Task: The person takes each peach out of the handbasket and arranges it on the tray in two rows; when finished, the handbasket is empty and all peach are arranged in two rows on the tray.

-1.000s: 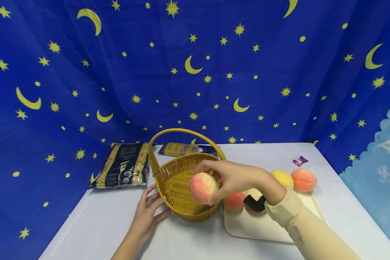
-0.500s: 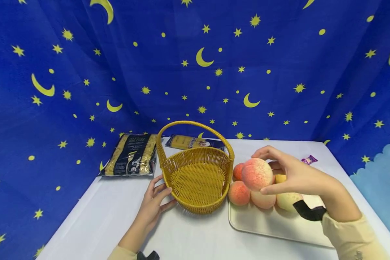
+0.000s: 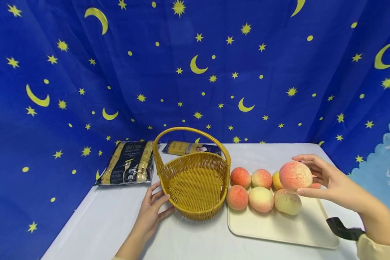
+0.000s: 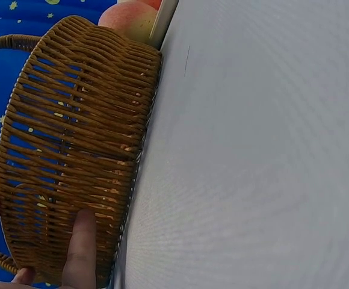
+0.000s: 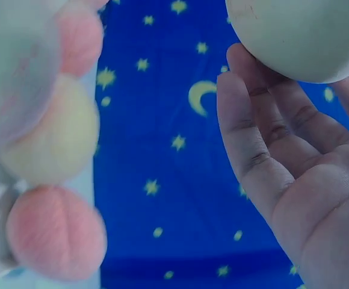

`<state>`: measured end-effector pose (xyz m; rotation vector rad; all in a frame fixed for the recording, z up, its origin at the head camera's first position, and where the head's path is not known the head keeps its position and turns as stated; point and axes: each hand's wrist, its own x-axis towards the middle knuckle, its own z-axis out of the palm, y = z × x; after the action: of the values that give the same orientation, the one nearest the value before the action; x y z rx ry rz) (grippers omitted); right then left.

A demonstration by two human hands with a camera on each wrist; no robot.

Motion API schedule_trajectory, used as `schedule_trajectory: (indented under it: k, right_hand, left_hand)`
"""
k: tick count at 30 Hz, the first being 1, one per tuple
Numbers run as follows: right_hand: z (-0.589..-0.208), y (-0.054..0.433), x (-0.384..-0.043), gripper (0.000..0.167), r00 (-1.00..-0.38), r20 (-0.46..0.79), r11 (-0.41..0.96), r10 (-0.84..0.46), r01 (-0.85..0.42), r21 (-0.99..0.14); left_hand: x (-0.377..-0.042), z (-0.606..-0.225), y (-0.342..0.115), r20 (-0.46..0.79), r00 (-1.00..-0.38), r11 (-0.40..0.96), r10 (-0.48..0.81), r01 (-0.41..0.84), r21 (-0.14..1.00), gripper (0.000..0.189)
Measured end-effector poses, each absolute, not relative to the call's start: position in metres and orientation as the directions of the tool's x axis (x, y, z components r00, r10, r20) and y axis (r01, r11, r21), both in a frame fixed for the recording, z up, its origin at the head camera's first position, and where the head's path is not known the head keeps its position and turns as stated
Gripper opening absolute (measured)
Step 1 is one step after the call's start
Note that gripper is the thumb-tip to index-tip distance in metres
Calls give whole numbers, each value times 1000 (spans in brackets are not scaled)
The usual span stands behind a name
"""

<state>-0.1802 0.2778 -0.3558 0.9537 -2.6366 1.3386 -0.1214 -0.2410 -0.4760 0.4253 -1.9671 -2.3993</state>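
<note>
A yellow-brown wicker basket (image 3: 195,187) with an arched handle stands mid-table, with only its woven bottom showing inside. My left hand (image 3: 151,209) holds its left side, thumb at the rim; the left wrist view has a finger (image 4: 81,250) lying along the outer wall. Over the right half of a cream tray (image 3: 279,229), my right hand (image 3: 333,182) holds a pink-and-yellow peach (image 3: 295,176) between thumb and fingers. Several more peaches (image 3: 261,199) sit on the tray in two rows, partly hidden behind the held one.
Two pasta packs lie at the back: a large dark-labelled bag (image 3: 128,164) left of the basket and a flatter yellow-and-blue pack (image 3: 190,148) behind it. White cloth (image 3: 195,242) covers the table. A blue star-patterned curtain (image 3: 169,72) closes off the back and sides.
From above the basket, my right hand has carried the peach rightward to over the tray, uncovering the peaches there. My left hand stays on the basket. The head view has shifted slightly.
</note>
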Motion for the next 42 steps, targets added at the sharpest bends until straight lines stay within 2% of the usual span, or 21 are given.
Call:
schedule_trajectory:
  k: [4, 8, 15, 27, 37, 42]
  right_hand:
    - [-371, 296, -179, 84, -830, 320, 471, -456, -531, -704]
    - [-386, 309, -178, 80, -849, 323, 475, -418, -507, -719]
    - [-409, 326, -177, 74, -908, 251, 517, -334, -399, -757]
    - [-437, 345, -177, 71, -965, 135, 585, -227, -246, -773]
    - [-454, 354, -176, 68, -966, 99, 539, -237, -216, -814]
    - [-461, 357, -177, 68, -974, 37, 571, -222, -161, -805]
  left_hand:
    - [-120, -478, -240, -215, -959, -207, -184, -175, 962, 72]
    - [-119, -479, -241, -223, -955, -210, -193, -182, 961, 72]
    - [-118, -480, -242, -227, -953, -205, -200, -186, 961, 72]
    - [-120, -478, -240, -223, -955, -213, -195, -181, 960, 72]
    - [-121, -477, -241, -227, -953, -210, -199, -185, 960, 72]
    - [-121, -477, -242, -227, -953, -203, -199, -186, 961, 72]
